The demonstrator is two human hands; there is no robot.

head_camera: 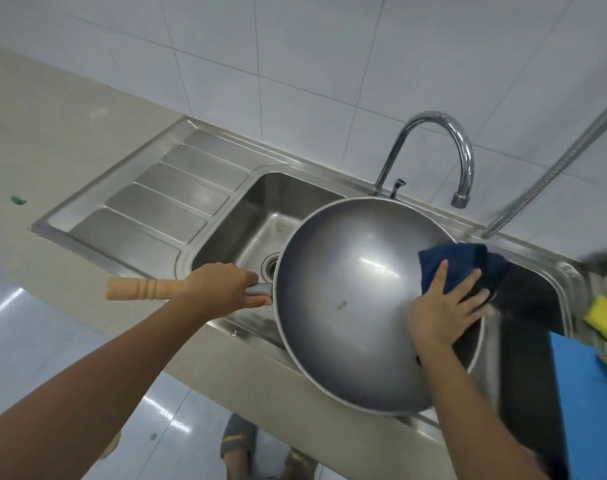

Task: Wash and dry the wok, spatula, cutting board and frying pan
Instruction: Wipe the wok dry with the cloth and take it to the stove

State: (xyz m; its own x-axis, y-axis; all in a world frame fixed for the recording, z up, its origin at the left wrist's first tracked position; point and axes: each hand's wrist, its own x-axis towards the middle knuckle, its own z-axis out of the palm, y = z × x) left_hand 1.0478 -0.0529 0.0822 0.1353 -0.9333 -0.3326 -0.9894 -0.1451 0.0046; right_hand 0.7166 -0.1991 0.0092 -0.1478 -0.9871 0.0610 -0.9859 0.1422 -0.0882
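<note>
Wok (347,299) is over the sink (288,192), held clear of the basin floor. Its long axis runs left-right across the frame: wooden handle (135,289) points left, bowl sits to the right. The open side faces up towards us, tilted a little.

Our left arm reaches in from lower left. The left hand (222,289) grips where the wood meets the metal neck, fingers curled round it, thumb side on top. The handle's free end sticks out left past the wrist.

Our right arm comes up from lower right. The right hand (444,310) lies flat inside the bowl, fingers straight and spread, pressing a dark blue cloth (461,265) against the inner right wall. The cloth sits under the fingers and drapes out over the right rim.

The bowl's centre is bare metal with one small brown spot. The tap (444,133) arches behind the wok's far rim. The drain (270,266) shows just left of the bowl, beyond our left fingers. A yellow sponge (603,313) sits at the far right edge.
</note>
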